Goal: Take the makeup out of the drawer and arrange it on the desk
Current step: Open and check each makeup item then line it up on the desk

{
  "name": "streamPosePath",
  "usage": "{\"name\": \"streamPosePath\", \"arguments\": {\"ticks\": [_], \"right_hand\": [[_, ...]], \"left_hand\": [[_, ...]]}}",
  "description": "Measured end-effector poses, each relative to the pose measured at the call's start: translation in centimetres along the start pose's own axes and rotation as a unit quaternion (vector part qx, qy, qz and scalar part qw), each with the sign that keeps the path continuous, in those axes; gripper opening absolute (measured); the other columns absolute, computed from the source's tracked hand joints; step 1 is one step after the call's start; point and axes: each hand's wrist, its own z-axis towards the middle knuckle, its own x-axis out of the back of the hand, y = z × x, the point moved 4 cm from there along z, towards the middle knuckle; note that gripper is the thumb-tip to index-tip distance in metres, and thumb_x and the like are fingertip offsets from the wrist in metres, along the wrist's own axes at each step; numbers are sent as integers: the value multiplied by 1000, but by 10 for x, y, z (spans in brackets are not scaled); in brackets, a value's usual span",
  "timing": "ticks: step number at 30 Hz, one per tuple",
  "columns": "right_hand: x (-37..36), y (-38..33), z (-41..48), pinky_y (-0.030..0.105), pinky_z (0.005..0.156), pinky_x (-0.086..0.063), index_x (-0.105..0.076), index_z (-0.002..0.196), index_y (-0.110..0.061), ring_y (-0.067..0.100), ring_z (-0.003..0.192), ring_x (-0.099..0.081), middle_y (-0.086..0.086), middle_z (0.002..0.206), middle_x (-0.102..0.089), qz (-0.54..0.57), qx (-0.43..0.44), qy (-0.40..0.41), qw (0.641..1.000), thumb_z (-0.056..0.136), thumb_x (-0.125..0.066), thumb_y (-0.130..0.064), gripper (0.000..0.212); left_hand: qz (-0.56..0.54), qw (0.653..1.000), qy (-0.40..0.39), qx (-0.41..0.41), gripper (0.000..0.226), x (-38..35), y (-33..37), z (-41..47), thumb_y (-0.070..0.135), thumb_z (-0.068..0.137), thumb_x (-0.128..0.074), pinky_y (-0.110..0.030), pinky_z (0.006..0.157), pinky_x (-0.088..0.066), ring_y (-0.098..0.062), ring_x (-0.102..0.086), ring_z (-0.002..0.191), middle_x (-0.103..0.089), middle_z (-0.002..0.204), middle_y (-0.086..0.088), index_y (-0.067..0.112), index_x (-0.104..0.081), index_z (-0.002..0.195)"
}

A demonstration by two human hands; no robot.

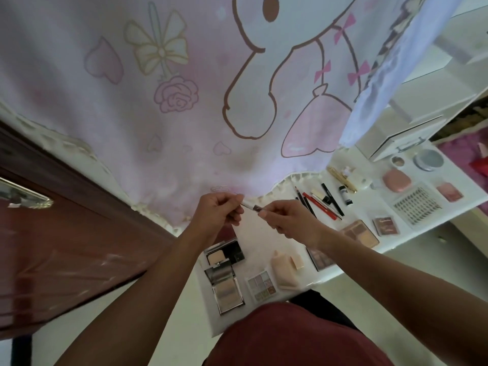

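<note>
Both my hands hold one thin makeup pencil (250, 206) above the white desk (351, 249). My left hand (219, 215) pinches its pale left end, and my right hand (287, 220) pinches its dark right end. Below them on the desk lie an open powder compact (224, 253), a mirrored highlighter palette (227, 291), a pastel palette (261, 285) and a beige tube (286, 270). A row of pencils and liners (320, 202) lies farther right. No drawer shows in this view.
A pink cartoon curtain (184, 88) hangs behind the desk. At the right lie eyeshadow palettes (360, 232), a lash tray (417, 206), a pink compact (397, 180), a round silver jar (428, 159) and a white box (404, 138). A dark red door (66, 247) stands left.
</note>
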Motion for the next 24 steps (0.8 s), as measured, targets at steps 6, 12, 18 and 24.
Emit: {"name": "streamPosePath", "arguments": {"ticks": [6, 12, 18, 24], "right_hand": [[11, 3, -2, 20, 44, -24, -67, 88, -6, 9, 46, -34, -1, 60, -43, -16, -47, -23, 998, 100, -53, -33, 33], [15, 5, -2, 22, 45, -23, -62, 89, -13, 9, 47, -34, -1, 63, -49, 2, -68, -52, 996, 99, -55, -35, 26], [18, 11, -3, 21, 45, -24, -65, 88, -8, 9, 46, -34, 0, 62, -47, -16, -77, -48, 996, 100, -53, -34, 31], [21, 13, -7, 20, 42, -25, -65, 91, -15, 8, 45, -35, -2, 62, -50, 3, -78, -54, 995, 99, -55, -32, 22]], "left_hand": [[-31, 999, -6, 3, 15, -4, 2, -2, 6, 94, -56, -26, 60, -57, -16, -65, 62, -69, 71, -8, 4, -71, 93], [-45, 999, 6, 13, 13, -11, -3, -4, 6, 93, -57, -27, 61, -58, -17, -66, 64, -70, 76, -10, 3, -70, 93], [-48, 999, 8, 17, 13, -15, -7, -7, 7, 93, -58, -27, 61, -57, -18, -65, 64, -70, 78, -12, 2, -69, 93], [-35, 999, 10, 22, 14, -16, -8, -7, 7, 93, -58, -28, 63, -57, -20, -65, 67, -70, 79, -12, -1, -69, 96]]}}
